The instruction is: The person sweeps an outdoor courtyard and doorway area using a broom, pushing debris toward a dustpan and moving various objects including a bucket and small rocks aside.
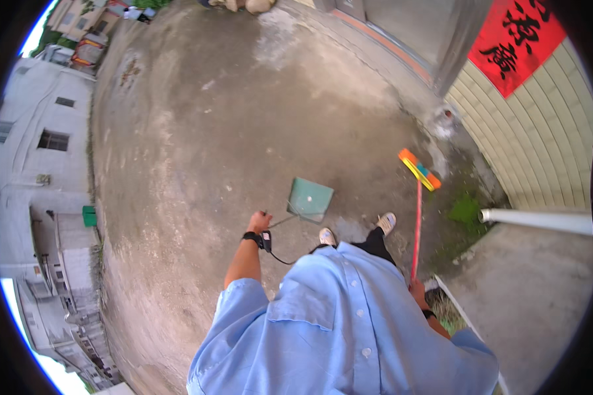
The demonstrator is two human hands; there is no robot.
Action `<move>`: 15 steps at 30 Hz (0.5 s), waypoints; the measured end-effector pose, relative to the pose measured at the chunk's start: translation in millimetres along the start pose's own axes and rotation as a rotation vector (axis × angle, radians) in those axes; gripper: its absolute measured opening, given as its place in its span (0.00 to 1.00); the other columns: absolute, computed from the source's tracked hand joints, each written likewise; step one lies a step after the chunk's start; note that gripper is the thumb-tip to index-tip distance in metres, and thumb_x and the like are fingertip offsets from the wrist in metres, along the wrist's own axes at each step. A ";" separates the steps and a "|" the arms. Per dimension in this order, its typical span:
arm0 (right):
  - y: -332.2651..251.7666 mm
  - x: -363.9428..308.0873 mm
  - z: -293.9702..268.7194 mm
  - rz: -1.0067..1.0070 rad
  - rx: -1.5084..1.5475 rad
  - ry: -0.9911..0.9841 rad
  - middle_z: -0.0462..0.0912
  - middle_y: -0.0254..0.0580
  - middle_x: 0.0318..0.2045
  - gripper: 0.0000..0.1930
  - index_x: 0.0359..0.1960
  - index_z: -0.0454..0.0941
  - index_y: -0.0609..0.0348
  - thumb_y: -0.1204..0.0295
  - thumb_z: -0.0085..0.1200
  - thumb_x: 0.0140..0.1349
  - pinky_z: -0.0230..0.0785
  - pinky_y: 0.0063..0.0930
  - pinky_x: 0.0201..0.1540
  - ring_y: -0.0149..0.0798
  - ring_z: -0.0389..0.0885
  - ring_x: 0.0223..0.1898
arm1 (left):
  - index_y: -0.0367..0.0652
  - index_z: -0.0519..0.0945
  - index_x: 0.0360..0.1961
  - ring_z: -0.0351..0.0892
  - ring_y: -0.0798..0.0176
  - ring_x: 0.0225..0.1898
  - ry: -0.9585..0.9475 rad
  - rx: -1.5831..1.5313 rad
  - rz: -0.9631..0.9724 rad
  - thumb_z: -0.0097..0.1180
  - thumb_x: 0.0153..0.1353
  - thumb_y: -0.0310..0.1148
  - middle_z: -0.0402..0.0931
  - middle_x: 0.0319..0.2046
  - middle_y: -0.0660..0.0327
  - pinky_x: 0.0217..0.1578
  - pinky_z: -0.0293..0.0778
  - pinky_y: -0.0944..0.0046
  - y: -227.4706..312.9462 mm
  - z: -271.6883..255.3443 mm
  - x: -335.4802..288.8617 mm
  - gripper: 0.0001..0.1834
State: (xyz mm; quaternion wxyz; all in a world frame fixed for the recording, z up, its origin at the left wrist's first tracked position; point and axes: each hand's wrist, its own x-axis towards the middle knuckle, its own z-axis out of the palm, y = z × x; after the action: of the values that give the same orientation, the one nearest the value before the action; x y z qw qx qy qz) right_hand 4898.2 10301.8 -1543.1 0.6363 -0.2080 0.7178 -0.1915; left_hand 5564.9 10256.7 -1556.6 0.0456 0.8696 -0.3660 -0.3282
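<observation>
- In our left hand [260, 222] we grip the thin handle of the green dustpan [313, 199], just ahead-right.
- In our right hand [418, 290] we grip the red-handled broom [418, 224], head well ahead.

The broom [418, 220] has its near end hidden at the right hand [417, 291].

Outdoors: paved yard right beside a building, looks residential. Stained bare concrete ground [191, 131], open sky [34, 36] at the upper left rim. Right side: wall clad in pale yellow tiles [527, 145], red paper banner [530, 56] with black brush characters, doorway [408, 33] with raised sill, white drainpipe [540, 222] ending near green moss [465, 209]. Left, across the yard: white building [29, 178], small barred windows [53, 140].
</observation>
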 end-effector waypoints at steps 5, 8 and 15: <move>-8.1 -78.1 59.4 0.269 0.352 -0.083 0.63 0.28 0.14 0.06 0.39 0.68 0.40 0.58 0.42 0.71 0.49 0.22 0.13 0.25 0.57 0.11 | 0.31 0.82 0.29 0.84 0.53 0.28 -0.102 0.025 0.134 0.55 0.55 0.48 0.82 0.24 0.47 0.32 0.77 0.56 -78.6 10.9 78.1 0.24; -15.4 -100.8 110.6 0.277 0.402 -0.017 0.63 0.28 0.14 0.11 0.52 0.70 0.37 0.57 0.43 0.71 0.49 0.21 0.13 0.24 0.56 0.10 | 0.28 0.80 0.27 0.83 0.57 0.25 -0.211 -0.199 -0.023 0.56 0.54 0.42 0.80 0.22 0.50 0.28 0.76 0.59 -138.5 8.0 104.5 0.21; -37.9 -0.3 104.2 0.086 0.156 0.218 0.64 0.29 0.14 0.12 0.52 0.67 0.40 0.57 0.40 0.71 0.54 0.23 0.11 0.25 0.59 0.10 | 0.28 0.78 0.32 0.81 0.60 0.24 -0.434 -0.351 -0.131 0.56 0.58 0.41 0.78 0.23 0.55 0.25 0.77 0.62 -205.4 43.5 90.7 0.20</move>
State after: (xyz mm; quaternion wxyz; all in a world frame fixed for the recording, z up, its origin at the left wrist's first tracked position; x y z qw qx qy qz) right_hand 5003.8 10269.1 -1534.6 0.5766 -0.1050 0.7736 -0.2408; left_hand 5710.1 10352.7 -1705.0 0.0946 0.7796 -0.2478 -0.5673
